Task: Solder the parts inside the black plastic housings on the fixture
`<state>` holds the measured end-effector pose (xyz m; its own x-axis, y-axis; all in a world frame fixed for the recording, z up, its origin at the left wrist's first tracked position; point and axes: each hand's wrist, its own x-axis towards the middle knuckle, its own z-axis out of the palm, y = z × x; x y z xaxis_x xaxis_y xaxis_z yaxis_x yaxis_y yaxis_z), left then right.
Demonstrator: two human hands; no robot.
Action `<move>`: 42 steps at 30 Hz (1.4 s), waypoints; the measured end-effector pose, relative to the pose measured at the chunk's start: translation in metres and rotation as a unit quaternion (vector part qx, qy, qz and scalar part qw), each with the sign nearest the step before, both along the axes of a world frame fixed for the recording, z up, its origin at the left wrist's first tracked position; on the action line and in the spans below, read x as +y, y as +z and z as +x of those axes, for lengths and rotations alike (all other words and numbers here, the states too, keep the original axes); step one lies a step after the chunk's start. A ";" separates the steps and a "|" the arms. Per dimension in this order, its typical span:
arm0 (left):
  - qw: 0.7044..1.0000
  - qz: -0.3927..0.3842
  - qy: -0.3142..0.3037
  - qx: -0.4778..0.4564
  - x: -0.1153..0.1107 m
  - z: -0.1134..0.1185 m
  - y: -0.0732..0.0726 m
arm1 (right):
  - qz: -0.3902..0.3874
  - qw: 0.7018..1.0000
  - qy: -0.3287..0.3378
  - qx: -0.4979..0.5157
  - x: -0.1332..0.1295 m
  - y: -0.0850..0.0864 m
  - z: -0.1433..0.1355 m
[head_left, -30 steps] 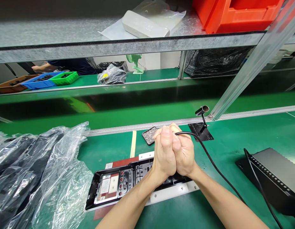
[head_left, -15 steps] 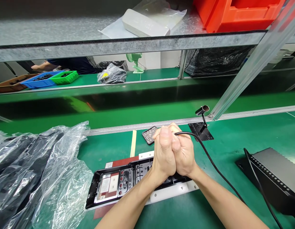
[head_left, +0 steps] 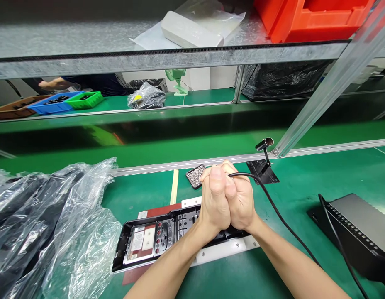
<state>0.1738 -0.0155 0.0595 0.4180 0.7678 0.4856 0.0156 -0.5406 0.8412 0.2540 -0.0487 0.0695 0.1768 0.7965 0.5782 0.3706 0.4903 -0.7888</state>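
Housing lies open side up on the table, lower middle, left end in plain view, right part under the hands and forearms. Far left: clear plastic with dark items inside, near the housing's left end. Red-brown plate sticks out past the housing above and below; white blocks along both long sides. Pale tape strip runs up from the plate area. Tray of small metal bits just beside the hands. Left hand and right hand pressed together over the housing, grip fully closed on the end of a black cable; anything else inside, cannot tell. Cable drops to lower right. Next, black stand on a black patch. Far right, dark box, second cable across it.
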 end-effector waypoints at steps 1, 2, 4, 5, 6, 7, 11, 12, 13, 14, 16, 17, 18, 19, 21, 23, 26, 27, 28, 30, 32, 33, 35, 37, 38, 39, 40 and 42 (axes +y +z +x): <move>1.000 0.001 0.001 -0.001 0.000 0.000 0.001 | 0.001 1.000 0.000 0.001 0.000 0.000 0.000; 1.000 -0.001 -0.001 -0.004 0.000 0.000 0.002 | 0.003 1.000 0.000 0.002 0.000 0.000 0.000; 1.000 -0.013 -0.009 -0.012 0.000 0.000 0.005 | 0.007 1.000 -0.001 0.001 0.000 0.000 0.000; 1.000 -0.021 -0.015 -0.017 -0.001 0.001 0.007 | 0.007 1.000 -0.001 -0.001 0.001 0.000 0.000; 0.999 -0.029 -0.020 -0.024 -0.001 0.001 0.008 | 0.008 1.000 -0.002 -0.002 0.001 0.000 0.000; 0.999 -0.037 -0.024 -0.028 -0.001 0.001 0.008 | 0.007 1.000 -0.002 -0.003 0.001 -0.001 0.000; 0.997 -0.051 -0.012 -0.050 0.000 0.002 0.004 | 0.008 1.000 -0.011 -0.002 0.001 -0.002 0.000; 0.997 -0.049 -0.012 -0.059 0.000 0.002 0.002 | 0.009 1.000 -0.014 -0.002 0.000 -0.002 0.000; 0.996 -0.047 -0.018 -0.068 0.001 0.002 0.000 | 0.008 1.000 -0.016 -0.002 0.000 -0.003 0.000; 0.996 -0.044 -0.022 -0.077 0.001 0.002 -0.001 | 0.006 1.000 -0.019 -0.002 0.000 -0.003 0.000; 0.994 -0.050 -0.024 -0.090 0.002 0.003 -0.002 | 0.000 1.000 -0.027 -0.004 -0.001 -0.003 -0.001; 0.994 -0.056 -0.023 -0.093 0.003 0.003 -0.001 | -0.002 0.999 -0.032 -0.006 -0.001 -0.003 -0.002; 0.993 -0.062 -0.022 -0.095 0.003 0.002 -0.001 | -0.002 0.999 -0.035 -0.008 -0.001 -0.002 -0.002; 0.993 -0.066 -0.018 -0.096 0.003 0.002 0.001 | 0.002 0.999 -0.036 -0.010 -0.001 -0.001 -0.002; 0.993 -0.069 -0.013 -0.098 0.003 0.002 0.003 | 0.012 0.999 -0.036 -0.021 -0.002 0.002 -0.002; 0.992 -0.073 -0.016 -0.097 0.002 0.002 0.004 | 0.014 0.998 -0.041 -0.035 -0.002 0.004 -0.003; 0.991 -0.084 -0.028 -0.097 0.002 0.002 0.004 | 0.003 0.997 -0.057 -0.044 -0.003 0.005 -0.003; 0.991 -0.084 -0.029 -0.101 0.002 0.002 0.004 | 0.001 0.997 -0.060 -0.043 -0.003 0.004 -0.003; 0.990 -0.083 -0.029 -0.107 0.001 0.003 0.005 | 0.000 0.997 -0.061 -0.040 -0.004 0.004 -0.003; 0.989 -0.082 -0.029 -0.119 0.000 0.004 0.007 | -0.001 0.998 -0.052 -0.031 -0.004 0.003 -0.004; 0.988 -0.091 -0.037 -0.121 -0.002 0.004 0.012 | 0.000 0.999 -0.039 -0.018 -0.005 0.002 -0.003; 0.987 -0.099 -0.046 -0.119 -0.003 0.003 0.014 | 0.005 0.999 -0.036 -0.011 -0.005 0.002 -0.003; 0.987 -0.108 -0.068 -0.101 -0.005 0.002 0.019 | 0.007 0.999 -0.036 -0.009 -0.005 0.003 0.000; 0.987 -0.114 -0.083 -0.078 -0.005 0.000 0.023 | 0.025 0.998 -0.045 -0.023 -0.003 0.005 0.002; 0.986 -0.120 -0.089 -0.067 -0.004 -0.002 0.024 | 0.036 0.998 -0.050 -0.029 -0.002 0.006 0.003; 0.986 -0.127 -0.096 -0.056 -0.004 -0.004 0.026 | 0.044 0.997 -0.056 -0.033 -0.002 0.007 0.003; 0.985 -0.131 -0.103 -0.046 -0.003 -0.005 0.027 | 0.046 0.996 -0.063 -0.036 -0.002 0.008 0.003; 0.987 -0.110 -0.109 -0.031 0.000 -0.010 0.028 | 0.042 0.995 -0.077 -0.037 -0.002 0.009 0.002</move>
